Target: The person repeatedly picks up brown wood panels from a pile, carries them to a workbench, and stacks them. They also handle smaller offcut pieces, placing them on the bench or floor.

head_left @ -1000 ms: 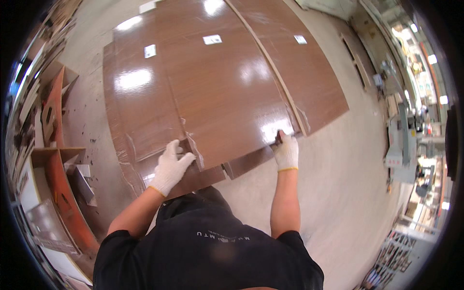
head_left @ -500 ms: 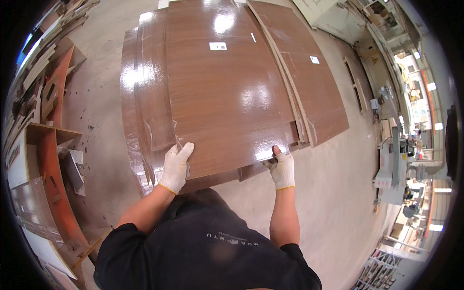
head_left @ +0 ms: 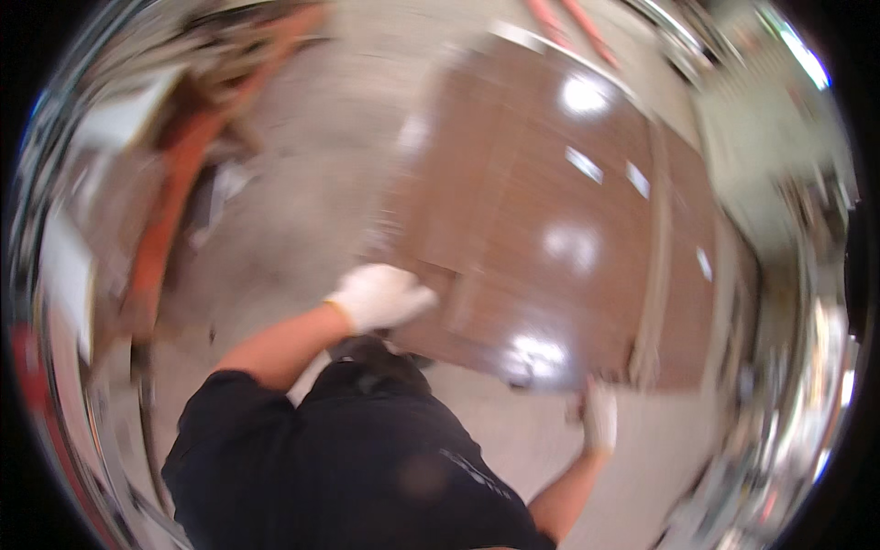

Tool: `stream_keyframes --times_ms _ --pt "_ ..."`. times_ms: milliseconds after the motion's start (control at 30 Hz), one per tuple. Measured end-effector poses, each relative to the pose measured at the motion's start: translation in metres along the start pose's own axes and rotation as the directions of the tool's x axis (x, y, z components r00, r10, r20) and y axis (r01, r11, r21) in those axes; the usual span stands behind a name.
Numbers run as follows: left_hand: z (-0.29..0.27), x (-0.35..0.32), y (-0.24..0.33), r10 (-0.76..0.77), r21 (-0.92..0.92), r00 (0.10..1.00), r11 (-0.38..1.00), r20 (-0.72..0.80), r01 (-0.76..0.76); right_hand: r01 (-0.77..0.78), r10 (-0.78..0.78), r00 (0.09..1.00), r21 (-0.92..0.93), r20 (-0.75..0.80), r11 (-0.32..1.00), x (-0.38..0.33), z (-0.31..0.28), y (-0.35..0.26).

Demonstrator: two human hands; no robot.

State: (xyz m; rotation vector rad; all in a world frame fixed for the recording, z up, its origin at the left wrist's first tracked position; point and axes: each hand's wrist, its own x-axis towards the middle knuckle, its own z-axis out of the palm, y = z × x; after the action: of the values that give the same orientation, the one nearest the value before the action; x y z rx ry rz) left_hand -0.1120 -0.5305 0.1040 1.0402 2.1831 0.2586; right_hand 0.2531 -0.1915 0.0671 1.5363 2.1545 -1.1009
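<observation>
Large flat brown panels (head_left: 541, 293), glossy and bearing small white labels, lie stacked and overlapping in front of me. At their near left corner, my left hand (head_left: 380, 298), in a white knitted glove, is closed on a brown panel. Its fingertips are partly hidden. My right hand (head_left: 599, 418), gloved too, is at the near edge further right, its thumb side against the panel. Motion smears its fingers, so its grip cannot be made out. A narrower brown panel (head_left: 689, 302) lies along the right side.
To the left stand an orange board (head_left: 170, 220) and white boards (head_left: 71, 261) beside other offcuts. Concrete floor (head_left: 339, 137) shows between them and the stack. Two red bars (head_left: 587, 32) reach in beyond the far edge. Blurred equipment (head_left: 779, 403) lines the right.
The whole view has swung round and blurred, placing the panels further right. Both hands also appear further right and a little wider apart. My left hand is now more turned over the panel corner.
</observation>
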Motion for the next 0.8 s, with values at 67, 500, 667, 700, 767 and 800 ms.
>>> stream_keyframes --times_ms 67,500,667,700,767,800 --pt "-0.002 -0.029 0.002 -0.13 -0.164 0.991 0.979 -0.018 0.125 0.169 -0.162 0.985 0.213 -0.051 0.962 -0.004 0.008 -0.005" --pt "-0.035 -0.223 -0.213 -0.511 -0.541 0.659 0.821 -0.552 0.183 0.817 -0.792 0.575 -0.191 0.206 0.544 -0.089 0.182 -0.356" --pt "-0.022 -0.344 -0.343 -0.751 -0.744 -0.059 0.635 -0.657 0.209 0.944 -0.822 0.316 -0.076 0.474 0.32 -0.1 0.314 -0.519" --pt "-0.019 -0.363 -0.363 -0.798 -0.822 -0.209 0.523 -0.565 0.227 0.887 -0.776 0.405 -0.004 0.484 0.461 -0.094 0.347 -0.557" --pt "-0.01 -0.386 -0.398 -0.816 -0.928 -0.442 0.327 -0.373 0.179 0.848 -0.747 0.4 0.095 0.532 0.522 -0.084 0.418 -0.621" --pt "-0.002 -0.393 -0.408 -0.864 -0.96 -0.42 0.243 -0.28 0.141 0.869 -0.741 0.4 0.032 0.539 0.493 -0.079 0.45 -0.656"
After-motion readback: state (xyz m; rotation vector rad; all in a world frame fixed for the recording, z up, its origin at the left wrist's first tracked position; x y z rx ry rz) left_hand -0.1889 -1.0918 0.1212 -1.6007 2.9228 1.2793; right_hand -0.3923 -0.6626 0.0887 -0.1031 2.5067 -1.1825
